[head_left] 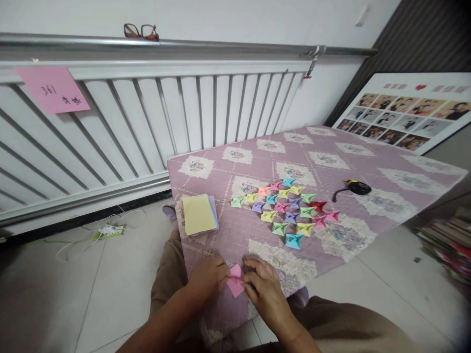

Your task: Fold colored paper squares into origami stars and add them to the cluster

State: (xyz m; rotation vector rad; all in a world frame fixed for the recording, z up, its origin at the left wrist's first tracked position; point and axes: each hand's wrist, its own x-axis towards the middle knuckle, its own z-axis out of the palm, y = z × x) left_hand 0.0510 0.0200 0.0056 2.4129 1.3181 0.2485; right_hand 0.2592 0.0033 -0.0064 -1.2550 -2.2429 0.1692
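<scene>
A small folded piece of pink paper (236,286) lies at the near end of the table, between my two hands. My left hand (209,278) is closed on its left edge, fingers curled together. From the right, my right hand (264,286) pinches the paper's other edge between thumb and fingers. Beyond them a stack of coloured paper sheets (199,214), yellow on top, rests near the table's left edge. Several small folded paper pieces (282,208) in green, yellow, blue, pink, purple and red stand in slanting rows at the middle.
The table (235,245) has a purple patterned cloth. A black object with a strap (357,187) lies on its right part. Behind stands a white radiator (206,108), with glasses (142,32) on the pipe above. A photo board (405,115) leans at the back right.
</scene>
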